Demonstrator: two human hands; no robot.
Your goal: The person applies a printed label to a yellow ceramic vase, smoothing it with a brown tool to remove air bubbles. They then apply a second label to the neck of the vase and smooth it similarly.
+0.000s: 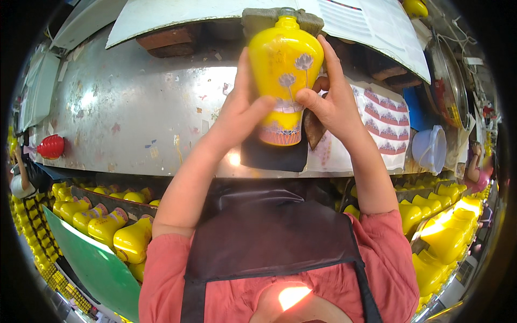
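Well, starting at nine o'clock, a red ribbed vessel (51, 146) sits near the left end of the bare-metal worktable (161, 118). Around eight o'clock lie rows of glossy yellow bottles (132, 239), some with patterned bands, beside a green board (89, 264).

Toward eleven o'clock, the left hand (237, 114) is closed against the left flank of a yellow vase-shaped bottle (285, 56), its thumb lying across the lower front at a pale band. This bottle is at twelve o'clock, above the worktable, its neck toward twelve and its patterned foot toward six. The neck end lies at a grey-brown block (309, 21); a dark cloth (277, 159) spreads below the foot. Grey-violet lotus motifs mark the front.

Just before two o'clock, the right hand (338, 102) is clamped on the opposite flank, fingers up along the shoulder, thumb beside the lower lotus stem. A brown pointed piece (314, 129) shows beneath it; whether the fingers hold that, I cannot tell.

For good handling, I would share the weight evenly between both palms, since the glossy wall looks slippery, and steady the neck against the block. Thumb pressure should probably be light, worked from the band's middle outward so that nothing creases, and kept off the lotus prints.

Between two and three o'clock lies a sheet of scalloped decals (385, 121); at three, a white bucket (429, 149); toward four, more yellow bottles (441, 234).
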